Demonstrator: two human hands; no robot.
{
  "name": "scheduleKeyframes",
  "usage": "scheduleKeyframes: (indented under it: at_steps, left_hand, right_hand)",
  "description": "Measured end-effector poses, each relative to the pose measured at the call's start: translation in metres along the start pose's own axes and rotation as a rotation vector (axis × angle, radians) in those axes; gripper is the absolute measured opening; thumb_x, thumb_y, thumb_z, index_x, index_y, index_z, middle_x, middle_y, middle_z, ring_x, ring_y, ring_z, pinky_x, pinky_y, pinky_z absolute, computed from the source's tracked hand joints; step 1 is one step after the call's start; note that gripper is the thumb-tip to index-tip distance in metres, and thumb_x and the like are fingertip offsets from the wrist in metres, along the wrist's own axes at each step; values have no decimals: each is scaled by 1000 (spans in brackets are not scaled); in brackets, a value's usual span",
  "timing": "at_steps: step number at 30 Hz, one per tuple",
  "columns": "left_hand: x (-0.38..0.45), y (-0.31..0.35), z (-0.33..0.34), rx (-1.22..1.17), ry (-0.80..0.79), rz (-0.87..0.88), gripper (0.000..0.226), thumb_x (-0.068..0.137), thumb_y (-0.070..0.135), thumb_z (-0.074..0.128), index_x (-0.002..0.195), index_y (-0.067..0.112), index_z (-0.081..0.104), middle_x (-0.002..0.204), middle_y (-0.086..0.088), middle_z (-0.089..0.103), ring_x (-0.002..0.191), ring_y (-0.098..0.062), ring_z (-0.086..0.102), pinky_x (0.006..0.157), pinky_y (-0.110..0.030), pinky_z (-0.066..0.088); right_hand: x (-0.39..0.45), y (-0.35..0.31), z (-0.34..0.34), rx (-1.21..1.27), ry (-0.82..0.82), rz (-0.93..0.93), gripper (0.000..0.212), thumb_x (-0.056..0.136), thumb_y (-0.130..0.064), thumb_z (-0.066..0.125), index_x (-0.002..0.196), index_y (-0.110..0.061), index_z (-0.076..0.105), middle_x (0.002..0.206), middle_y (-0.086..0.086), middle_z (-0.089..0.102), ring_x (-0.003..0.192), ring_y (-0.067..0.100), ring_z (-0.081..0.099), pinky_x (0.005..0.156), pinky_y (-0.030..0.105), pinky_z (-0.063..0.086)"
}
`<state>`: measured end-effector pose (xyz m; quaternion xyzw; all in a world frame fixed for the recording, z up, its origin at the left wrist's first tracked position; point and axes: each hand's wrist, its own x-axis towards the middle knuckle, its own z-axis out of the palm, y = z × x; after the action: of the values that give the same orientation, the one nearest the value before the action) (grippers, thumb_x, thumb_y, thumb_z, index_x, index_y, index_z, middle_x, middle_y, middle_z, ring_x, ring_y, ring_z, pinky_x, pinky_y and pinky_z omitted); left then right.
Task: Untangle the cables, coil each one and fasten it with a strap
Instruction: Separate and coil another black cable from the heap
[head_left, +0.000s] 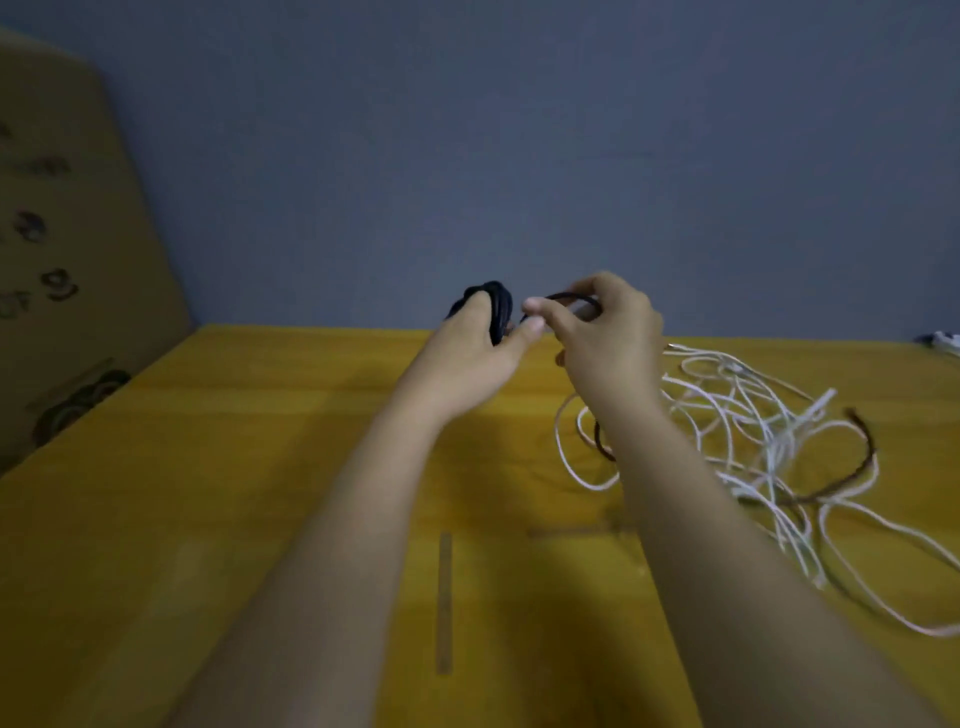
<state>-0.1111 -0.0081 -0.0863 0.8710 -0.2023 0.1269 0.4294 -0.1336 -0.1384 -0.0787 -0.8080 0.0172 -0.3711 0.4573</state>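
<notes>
Forearms, two, bare, rise from the bottom edge and are cut off there; both blurred.

Table (208, 467), yellow surface, under and around both hands. One faint strip (444, 603) lies on it between the forearms, nearer the viewer than the hands; what it is cannot be told.

Left hand (470, 353): raised above the table, clenched around a bundle of black cable (496, 306). Most of the bundle is hidden by the palm and fingers; only its top and one side show.

Right hand (605, 332): just beside the left, thumb and fingertips pinching a dark loop of the same black cable that arches between the two hands. The loop's far end is hidden behind the fingers.

White cables (748, 441): loose tangle on the table to the right of the right hand, partly hidden by the right forearm, running off the right edge. Number of cables cannot be told.

Dark cable (862, 452): curved strand lying among the white cables; ends hard to trace.

Cardboard panel (67, 249): well left of the left hand, leaning upright, printed with dark marks too blurred to read.

Wall (519, 156): grey-blue, beyond both hands, no writing.
</notes>
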Motion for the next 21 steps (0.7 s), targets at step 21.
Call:
scheduleKeyframes:
  at_steps: [21]
  left_hand:
    - [14,-71,-25,-40,326,-313,50,100,42,39,95,-4,58,72,-8,53,61,-20,47,53,-32,31]
  right_hand:
    - [12,17,26,283,-756,191,17,100,-15,48,97,-16,64,63,1,60,57,12,59,64,27,54]
